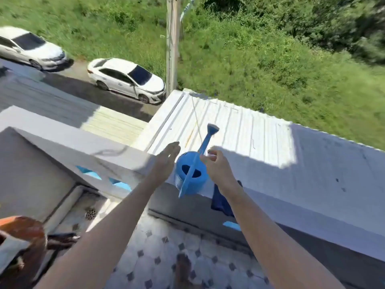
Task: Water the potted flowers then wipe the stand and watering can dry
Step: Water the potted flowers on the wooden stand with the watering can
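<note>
A blue plastic watering can (192,176) stands upright on top of the balcony wall (291,184), its spout pointing away over the roof. My left hand (166,159) is flat with fingers straight, just left of the can and not touching it. My right hand (214,163) hovers at the can's right side beside the spout, fingers loosely curled, holding nothing. A dark blue cloth (221,200) hangs over the wall's inner face under my right wrist. At the lower left, a terracotta pot (23,232) is partly in view; no flowers show.
The balcony floor (166,257) has pale tiles with dark diamonds and a drain (90,213) in the left corner. Beyond the wall lies a white corrugated roof (229,126), then a drop to a road with two white cars (125,80) and grass.
</note>
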### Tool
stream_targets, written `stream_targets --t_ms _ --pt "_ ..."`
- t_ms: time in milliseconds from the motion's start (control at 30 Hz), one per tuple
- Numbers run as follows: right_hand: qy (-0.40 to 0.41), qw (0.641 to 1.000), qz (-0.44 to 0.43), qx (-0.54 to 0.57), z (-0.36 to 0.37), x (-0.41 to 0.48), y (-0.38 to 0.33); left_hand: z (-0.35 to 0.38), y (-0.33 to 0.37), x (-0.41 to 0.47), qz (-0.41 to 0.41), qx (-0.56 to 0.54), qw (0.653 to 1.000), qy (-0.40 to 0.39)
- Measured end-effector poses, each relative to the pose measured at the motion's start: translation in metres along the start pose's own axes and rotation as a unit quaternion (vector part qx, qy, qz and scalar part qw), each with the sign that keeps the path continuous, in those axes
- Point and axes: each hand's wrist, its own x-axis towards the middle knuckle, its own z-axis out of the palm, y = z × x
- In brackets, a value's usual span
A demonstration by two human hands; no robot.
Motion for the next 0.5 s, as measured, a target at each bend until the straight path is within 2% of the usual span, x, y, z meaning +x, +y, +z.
stream_targets --t_ms 67,167,267,500 --pt "0.036 0.998 0.058 0.003 0.004 0.012 0.012 0.017 -0.009 0.008 -0.032 -0.021 0.999 -0.008" --pt "-0.006 0.992 0.112 0.056 0.017 0.023 0.034 0.042 -0.026 0.009 -0.049 -0.025 0.999 -0.001" --pt "-0.065 0.986 0.119 0.101 0.029 0.027 0.034 0.051 -0.038 0.011 -0.071 -0.034 0.997 0.013" --pt "-0.088 0.986 0.106 0.093 0.037 0.033 0.017 0.049 -0.042 0.004 -0.089 -0.091 0.990 0.054"
